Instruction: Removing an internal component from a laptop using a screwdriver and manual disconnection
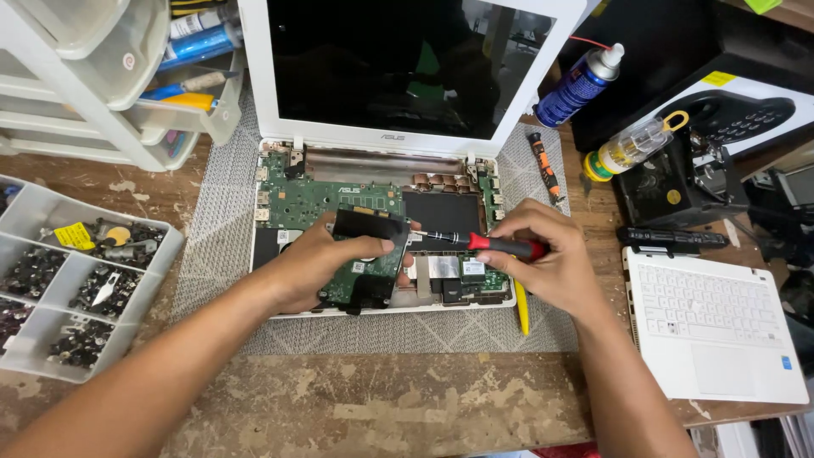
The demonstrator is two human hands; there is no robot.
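Green circuit board (366,276) in left hand (314,267)

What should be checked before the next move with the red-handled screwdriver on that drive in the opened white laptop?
1. Left hand grips the green-and-black rectangular drive, tilted up off the chassis: ok.
2. Right hand holds the red-handled screwdriver level: ok.
3. Tip seated in a screw head at the drive's edge: cannot tell, too small.
4. Opened white laptop base sits flat on the grey woven mat: ok.
5. Clear plastic compartment tray of screws within the left hand's reach: ok.
6. Removed white keyboard cover lies apart, right of the work: ok.
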